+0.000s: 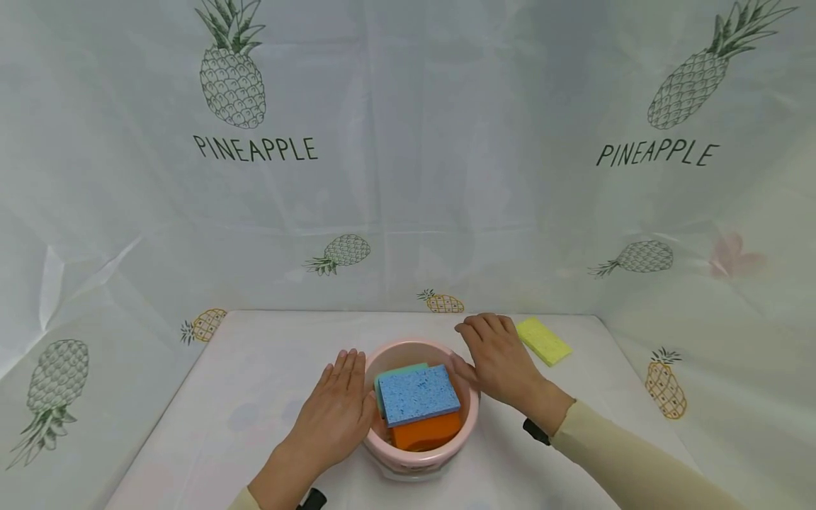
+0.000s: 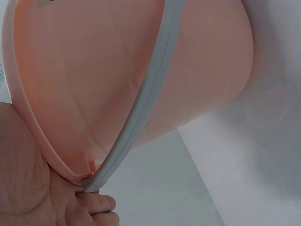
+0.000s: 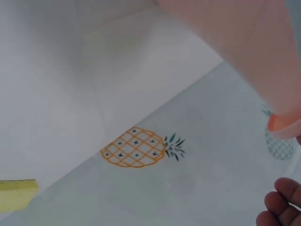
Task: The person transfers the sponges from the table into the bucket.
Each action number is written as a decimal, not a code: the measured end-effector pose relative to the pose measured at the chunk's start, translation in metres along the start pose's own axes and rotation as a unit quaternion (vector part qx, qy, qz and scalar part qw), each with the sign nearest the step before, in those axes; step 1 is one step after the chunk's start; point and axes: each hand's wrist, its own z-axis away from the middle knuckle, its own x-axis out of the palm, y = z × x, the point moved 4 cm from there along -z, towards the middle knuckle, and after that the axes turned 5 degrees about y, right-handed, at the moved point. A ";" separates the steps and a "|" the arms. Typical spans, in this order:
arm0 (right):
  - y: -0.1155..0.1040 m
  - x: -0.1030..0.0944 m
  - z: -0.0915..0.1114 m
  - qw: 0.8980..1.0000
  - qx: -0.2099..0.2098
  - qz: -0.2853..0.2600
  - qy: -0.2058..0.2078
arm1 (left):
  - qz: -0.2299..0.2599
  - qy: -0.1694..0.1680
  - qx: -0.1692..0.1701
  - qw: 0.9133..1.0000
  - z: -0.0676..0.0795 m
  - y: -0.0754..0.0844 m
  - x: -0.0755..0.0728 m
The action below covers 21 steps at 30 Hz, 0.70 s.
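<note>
A pink bucket point(image 1: 421, 460) stands on the table in the head view. Inside lies a blue sponge point(image 1: 417, 394) on top of an orange sponge point(image 1: 426, 433), while a pale green sponge point(image 1: 417, 367) peeks out behind. My left hand point(image 1: 336, 407) rests against the bucket's left rim, fingers straight and pointing forward. In the left wrist view, its fingers point(image 2: 96, 203) show by the joint of the grey bucket handle point(image 2: 136, 113). My right hand point(image 1: 506, 365) is at the right rim, thumb over the edge, other fingers loosely bent and apart from the wall.
Beyond my right hand, a yellow sponge point(image 1: 544, 341) lies on the white table point(image 1: 287, 340). Behind the table's far edge hangs a pale curtain point(image 1: 433, 177) printed with pineapples, which also falls along both sides.
</note>
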 end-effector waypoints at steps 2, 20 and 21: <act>0.005 0.002 0.002 1.000 0.008 0.006 0.008 | 0.002 0.001 0.000 1.000 0.000 0.000 0.000; 0.063 0.022 0.034 0.994 0.077 0.070 0.036 | -0.001 -0.002 -0.003 1.000 0.001 0.000 0.000; 0.067 0.023 0.037 0.994 0.079 0.072 0.035 | -0.002 -0.001 -0.002 1.000 0.001 0.000 0.000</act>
